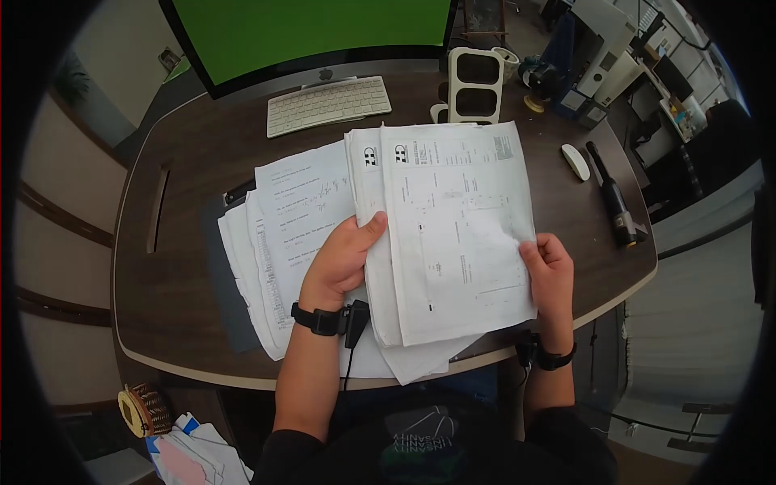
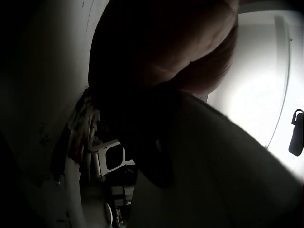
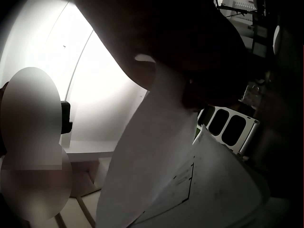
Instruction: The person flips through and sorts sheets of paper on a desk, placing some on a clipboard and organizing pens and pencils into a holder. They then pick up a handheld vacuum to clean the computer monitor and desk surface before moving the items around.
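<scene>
In the head view my left hand [image 1: 343, 252] grips a sheaf of papers [image 1: 372, 283] by its left edge, thumb on top and the other fingers hidden beneath. The top printed sheet [image 1: 457, 226], with a black logo at its upper left, is fanned slightly to the right. My right hand [image 1: 554, 271] pinches that sheet's right edge between thumb and curled fingers. In the right wrist view a raised sheet [image 3: 147, 142] runs up to the dark right hand [image 3: 190, 52]. The left wrist view shows the left hand [image 2: 161, 47] in shadow over the paper's edge.
More printed pages [image 1: 299, 210] lie in a stack on the dark wooden desk [image 1: 186, 186]. A keyboard [image 1: 327, 105], a monitor [image 1: 315, 32] and a white frame-like stand [image 1: 475, 85] are at the back. A mouse [image 1: 575, 162] and a black cylindrical tool [image 1: 614, 194] lie at right.
</scene>
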Action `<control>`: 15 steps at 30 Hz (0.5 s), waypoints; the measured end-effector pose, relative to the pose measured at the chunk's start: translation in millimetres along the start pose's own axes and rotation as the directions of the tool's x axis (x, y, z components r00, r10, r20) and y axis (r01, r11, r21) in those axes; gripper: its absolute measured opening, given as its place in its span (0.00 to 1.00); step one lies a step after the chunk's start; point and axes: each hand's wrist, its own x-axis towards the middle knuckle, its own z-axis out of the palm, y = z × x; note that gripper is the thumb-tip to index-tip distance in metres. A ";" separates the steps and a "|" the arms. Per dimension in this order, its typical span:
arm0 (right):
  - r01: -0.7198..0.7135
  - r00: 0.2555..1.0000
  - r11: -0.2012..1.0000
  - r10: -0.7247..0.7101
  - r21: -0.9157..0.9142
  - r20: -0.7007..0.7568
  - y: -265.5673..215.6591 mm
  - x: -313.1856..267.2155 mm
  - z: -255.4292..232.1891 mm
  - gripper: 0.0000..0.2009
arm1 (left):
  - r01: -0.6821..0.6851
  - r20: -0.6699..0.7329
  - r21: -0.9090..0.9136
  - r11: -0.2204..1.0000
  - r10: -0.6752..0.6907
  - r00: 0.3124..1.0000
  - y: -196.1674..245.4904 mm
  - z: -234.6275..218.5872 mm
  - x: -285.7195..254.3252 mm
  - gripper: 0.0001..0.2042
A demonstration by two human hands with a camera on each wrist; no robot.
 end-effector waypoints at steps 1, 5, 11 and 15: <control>-0.002 1.000 1.000 0.002 -0.016 0.007 -1.1 -0.3 4.6 0.07 | -0.011 0.018 0.004 1.000 0.011 1.000 -0.3 -0.2 0.5 0.32; 0.009 0.999 0.997 -0.006 -0.072 0.042 -2.8 -1.5 17.7 0.07 | -0.038 0.063 0.038 0.999 0.036 0.997 -0.1 0.5 1.2 0.37; 0.029 0.999 0.995 -0.027 -0.093 0.024 -4.1 -3.8 28.0 0.08 | -0.049 0.065 0.061 0.997 0.045 0.997 1.8 4.7 -0.7 0.39; 0.038 0.999 0.997 -0.040 -0.068 -0.029 -1.9 -3.8 28.0 0.08 | -0.037 0.059 0.053 0.998 0.034 0.998 3.2 4.1 -0.5 0.37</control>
